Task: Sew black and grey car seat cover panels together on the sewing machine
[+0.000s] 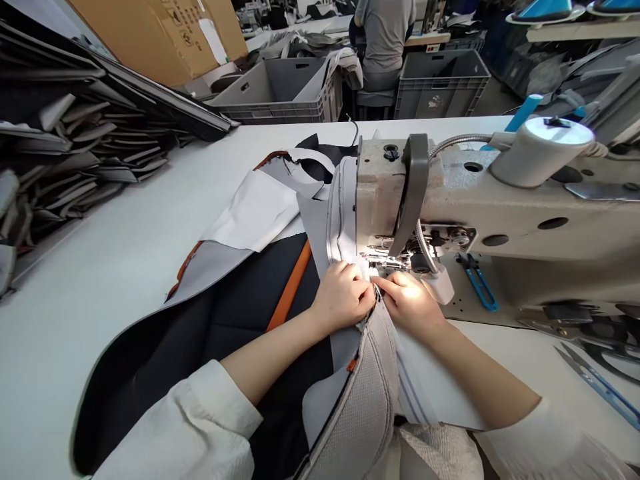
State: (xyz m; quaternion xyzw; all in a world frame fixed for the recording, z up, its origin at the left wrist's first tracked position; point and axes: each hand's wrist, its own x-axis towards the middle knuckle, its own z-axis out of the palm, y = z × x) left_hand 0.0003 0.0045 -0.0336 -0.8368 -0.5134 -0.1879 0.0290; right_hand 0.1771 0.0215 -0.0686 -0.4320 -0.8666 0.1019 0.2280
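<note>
A sewing machine [480, 220] stands on the right, its lit needle area just beyond my hands. My left hand [344, 295] is closed on the edge of a grey fabric panel [367, 373], left of the presser foot. Close beside it, my right hand [407, 300] pinches the same edge, index finger stretched toward the needle. The panel's lower end hangs toward my lap. Attached pieces spread out to the left: a black seat cover [175, 360] with an orange stripe [290, 287], and white backing [255, 213]. My hands hide the stitching point.
Blue thread snips [480, 283] lie under the machine arm, and scissors [600, 387] at the right edge. A thread cone [543, 152] sits on the machine. Stacked fabric pieces [90, 147] fill the left; grey crates [280, 110] and a seated person [384, 40] are beyond the table.
</note>
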